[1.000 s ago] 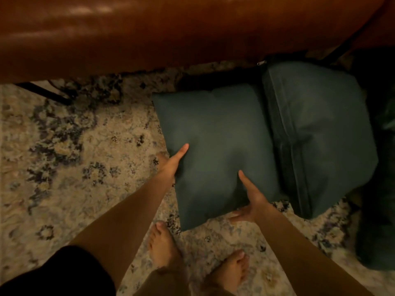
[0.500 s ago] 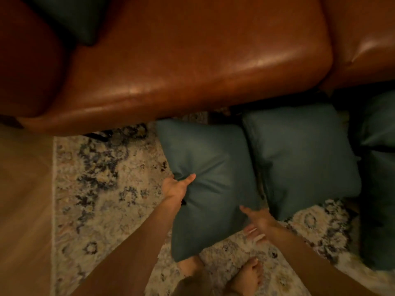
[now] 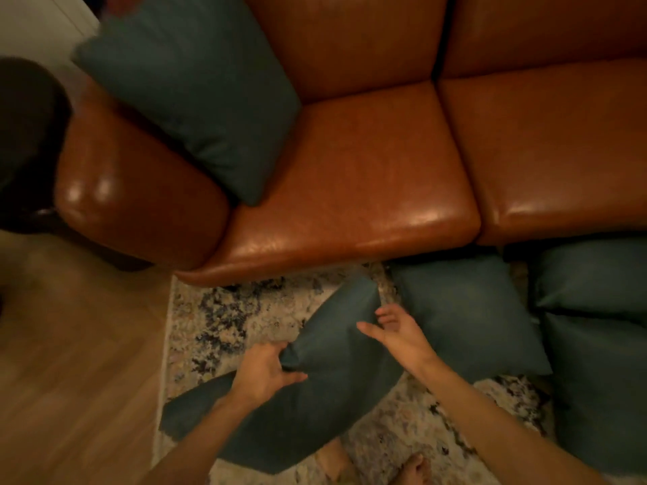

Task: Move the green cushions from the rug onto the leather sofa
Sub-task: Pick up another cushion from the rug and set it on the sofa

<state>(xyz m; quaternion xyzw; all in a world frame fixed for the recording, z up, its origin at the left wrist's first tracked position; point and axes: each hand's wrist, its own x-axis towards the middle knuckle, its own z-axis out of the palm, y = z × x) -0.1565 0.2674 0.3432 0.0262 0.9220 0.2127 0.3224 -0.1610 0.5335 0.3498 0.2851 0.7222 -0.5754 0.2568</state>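
Left hand (image 3: pixel 266 374) grips the cushion (image 3: pixel 325 400) by its left edge, fingers curled into the fabric. Right hand (image 3: pixel 399 332) has its fingers spread wide at the upper corner — contact unclear. The cushion sits tilted over the rug's (image 3: pixel 238 316) left edge, its long axis running lower-left to upper-right — toward the sofa (image 3: pixel 367 176).

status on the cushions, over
Left hand grips edge of tilted cushion; right hand free beside it. Placed cushion on sofa, three floor cushions on rug. Seat ahead unobstructed.

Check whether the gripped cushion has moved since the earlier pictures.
Yes: the held cushion has tilted and swung left, away from the neighbouring cushion, one corner reaching the left edge of the rug.
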